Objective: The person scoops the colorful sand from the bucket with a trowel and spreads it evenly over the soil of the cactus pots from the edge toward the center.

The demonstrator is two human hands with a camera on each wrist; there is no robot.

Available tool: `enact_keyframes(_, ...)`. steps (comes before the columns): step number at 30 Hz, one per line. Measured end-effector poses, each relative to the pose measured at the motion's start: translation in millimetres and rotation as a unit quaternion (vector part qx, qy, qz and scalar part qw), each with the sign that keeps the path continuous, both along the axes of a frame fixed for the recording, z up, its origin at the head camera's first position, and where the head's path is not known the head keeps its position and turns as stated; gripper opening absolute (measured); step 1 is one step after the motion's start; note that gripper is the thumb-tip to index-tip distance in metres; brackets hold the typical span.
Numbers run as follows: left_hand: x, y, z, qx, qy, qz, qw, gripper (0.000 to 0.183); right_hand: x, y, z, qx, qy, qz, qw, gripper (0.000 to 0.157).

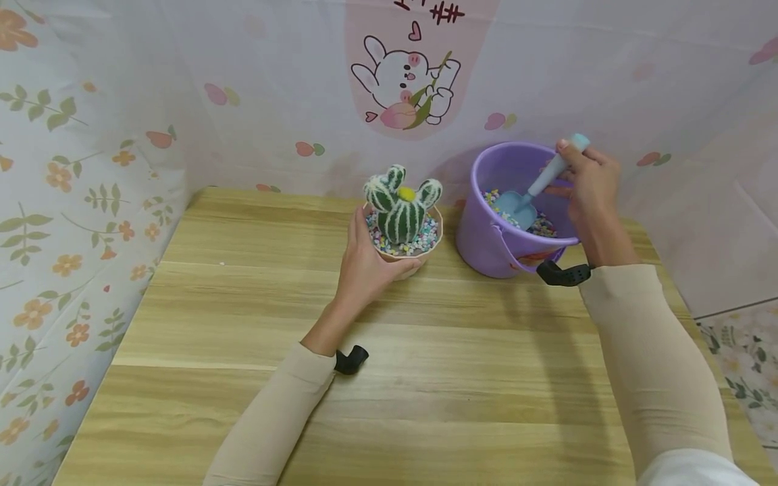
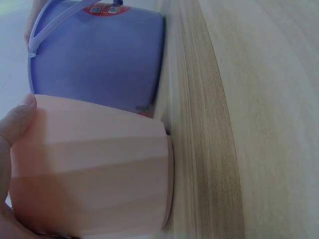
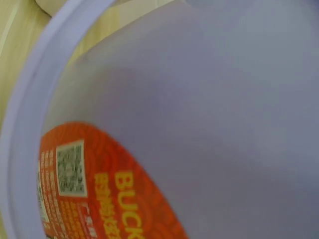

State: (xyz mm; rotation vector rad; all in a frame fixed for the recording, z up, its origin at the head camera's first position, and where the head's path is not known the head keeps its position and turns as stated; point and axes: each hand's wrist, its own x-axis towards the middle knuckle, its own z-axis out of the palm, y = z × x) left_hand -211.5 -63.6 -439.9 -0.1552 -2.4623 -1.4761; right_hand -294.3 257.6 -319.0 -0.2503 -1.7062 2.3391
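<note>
My left hand curls round the near left side of a pale peach flowerpot, thumb near its rim. A knitted green-and-white cactus with a yellow top stands in the pot, ringed by small pastel pebbles. To the right, my right hand grips the handle of a light blue toy shovel over a purple bucket. The shovel's blade is down inside the bucket, among more coloured pebbles. In the right wrist view the bucket's wall hides the hand and shovel.
The bucket's handle hangs at its front, near a red label. Both vessels stand at the back of a wooden table, close to a printed curtain. A tiny white speck lies on the left of the tabletop.
</note>
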Motion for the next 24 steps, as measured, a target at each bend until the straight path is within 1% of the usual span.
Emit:
enact_keyframes(5,-0.1,0.2,-0.5,-0.001,0.002,0.001,1.0,0.127,-0.6,2.3,0.7,-0.012,-0.018,-0.031,0.999,0.024)
enact_keyframes(8,0.0,0.0,-0.2,-0.005,0.001,0.001,1.0,0.128,-0.5,3.6,1.2,-0.019,-0.037,-0.046,0.998,0.023)
enact_keyframes(13,-0.2,-0.3,0.5,-0.004,0.001,-0.001,1.0,0.127,-0.2,4.7,2.2,-0.038,-0.061,-0.056,0.996,0.019)
enact_keyframes(19,-0.7,-0.3,0.4,-0.005,0.0,-0.003,1.0,0.128,-0.4,6.0,2.1,-0.056,-0.071,-0.055,0.994,0.026)
enact_keyframes(24,0.1,-0.4,0.1,-0.008,-0.002,-0.001,1.0,0.128,-2.2,7.4,2.5,-0.075,-0.087,-0.068,0.991,0.027)
